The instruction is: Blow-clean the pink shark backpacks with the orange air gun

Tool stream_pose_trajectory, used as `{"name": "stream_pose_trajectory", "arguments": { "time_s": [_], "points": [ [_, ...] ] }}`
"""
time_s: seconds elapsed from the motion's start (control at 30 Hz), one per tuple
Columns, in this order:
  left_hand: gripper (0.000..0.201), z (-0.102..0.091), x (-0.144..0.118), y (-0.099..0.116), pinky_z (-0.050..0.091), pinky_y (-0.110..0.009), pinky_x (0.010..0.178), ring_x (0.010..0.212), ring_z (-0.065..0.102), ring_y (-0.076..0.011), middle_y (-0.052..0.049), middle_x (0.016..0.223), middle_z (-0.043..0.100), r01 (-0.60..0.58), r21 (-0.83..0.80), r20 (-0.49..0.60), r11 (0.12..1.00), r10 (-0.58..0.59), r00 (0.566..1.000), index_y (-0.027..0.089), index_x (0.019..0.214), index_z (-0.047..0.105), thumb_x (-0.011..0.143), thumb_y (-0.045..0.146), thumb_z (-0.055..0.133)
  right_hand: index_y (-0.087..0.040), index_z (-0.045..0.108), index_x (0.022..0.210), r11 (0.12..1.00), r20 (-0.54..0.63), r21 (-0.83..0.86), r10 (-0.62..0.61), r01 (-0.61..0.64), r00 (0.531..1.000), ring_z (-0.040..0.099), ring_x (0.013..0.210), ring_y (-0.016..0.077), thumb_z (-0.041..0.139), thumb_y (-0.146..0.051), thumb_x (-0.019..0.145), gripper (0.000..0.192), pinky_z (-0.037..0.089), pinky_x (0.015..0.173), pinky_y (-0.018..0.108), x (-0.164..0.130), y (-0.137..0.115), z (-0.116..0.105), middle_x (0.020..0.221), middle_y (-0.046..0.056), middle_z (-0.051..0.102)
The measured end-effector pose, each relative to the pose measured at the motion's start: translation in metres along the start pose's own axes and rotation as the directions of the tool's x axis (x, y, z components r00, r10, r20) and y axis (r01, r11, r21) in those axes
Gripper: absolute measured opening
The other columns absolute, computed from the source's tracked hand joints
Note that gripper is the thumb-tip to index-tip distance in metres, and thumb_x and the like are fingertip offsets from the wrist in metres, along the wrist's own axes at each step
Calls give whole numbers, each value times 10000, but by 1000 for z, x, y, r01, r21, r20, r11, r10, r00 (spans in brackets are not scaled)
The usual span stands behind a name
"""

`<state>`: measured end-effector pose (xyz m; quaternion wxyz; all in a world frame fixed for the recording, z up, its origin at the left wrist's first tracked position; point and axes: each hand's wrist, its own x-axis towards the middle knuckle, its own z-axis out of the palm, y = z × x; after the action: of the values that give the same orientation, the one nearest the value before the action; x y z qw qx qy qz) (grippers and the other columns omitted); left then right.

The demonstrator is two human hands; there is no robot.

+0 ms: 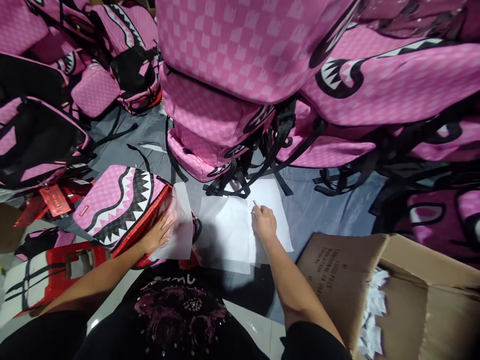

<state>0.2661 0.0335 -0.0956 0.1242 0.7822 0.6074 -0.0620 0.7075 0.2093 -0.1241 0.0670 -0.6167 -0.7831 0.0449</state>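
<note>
While my left hand [159, 234] spreads fingers wide at mouth of pink bag [122, 205], right hand [265, 221] bunches narrow over paper sheets [225, 227] nearby, grip unclear. Step, I judge: papering bag; next calls for separating one sheet.

Single head-worn view, facing forward and down from above wearer's black shirt [180, 322], close at near edge. Mid-range: left hand [159, 233], right hand [264, 222]. Backpack stack [240, 55] far; carton [337, 265] near right.

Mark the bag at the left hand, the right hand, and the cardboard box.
Bag [120, 202], head view: printed front.
Right hand [265, 222], head view: its back.
Cardboard box [339, 270], head view: printed panel.
</note>
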Motion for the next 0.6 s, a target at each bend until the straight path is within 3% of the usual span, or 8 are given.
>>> {"name": "stream_pose_trajectory", "arguments": {
  "time_s": [0.1,0.27,0.4,0.5,0.6],
  "points": [
    [701,-1,0,2,28,-618,1192,1515,74,-363,-165,1649,58,14,-14,-4,1000,-14,1000,201,1542,305,901,297,573,-141,703,984,997,-28,12,75,-75,997,529,844,231,431,-121,903,285,383,675,301,5,12,-4,942,131,621],
    [715,-9,-2,5,118,-633,1186,1510,72,-383,-166,1645,56,-7,-98,-17,995,5,1000,206,1547,295,901,301,585,-73,663,1091,980,-170,78,194,-183,966,550,914,248,387,-146,905,341,435,812,340,-6,13,-14,1006,171,627],
    [687,-18,-5,8,128,-634,1191,1501,92,-404,-130,1648,82,-14,-157,-43,987,7,999,195,1544,304,916,325,552,-127,613,1222,989,-198,146,50,-21,979,546,1095,260,365,-210,924,396,442,932,365,-34,-34,-10,1191,164,612],
    [665,-25,-7,13,201,-573,1209,1507,112,-372,-88,1648,137,-16,-215,-79,977,-1,997,198,1534,330,909,281,542,-146,421,1457,990,-143,89,-98,112,985,335,1389,356,402,-346,957,539,357,1058,500,-56,-76,7,1525,215,354],
    [668,-33,-7,19,273,-548,1198,1505,140,-359,-95,1635,197,1,-251,-117,968,-32,993,177,1502,391,874,276,594,-178,378,1492,976,-26,13,-215,216,976,175,1474,389,389,-432,975,576,236,1122,587,-69,-87,28,1599,212,228]
  ]
}}
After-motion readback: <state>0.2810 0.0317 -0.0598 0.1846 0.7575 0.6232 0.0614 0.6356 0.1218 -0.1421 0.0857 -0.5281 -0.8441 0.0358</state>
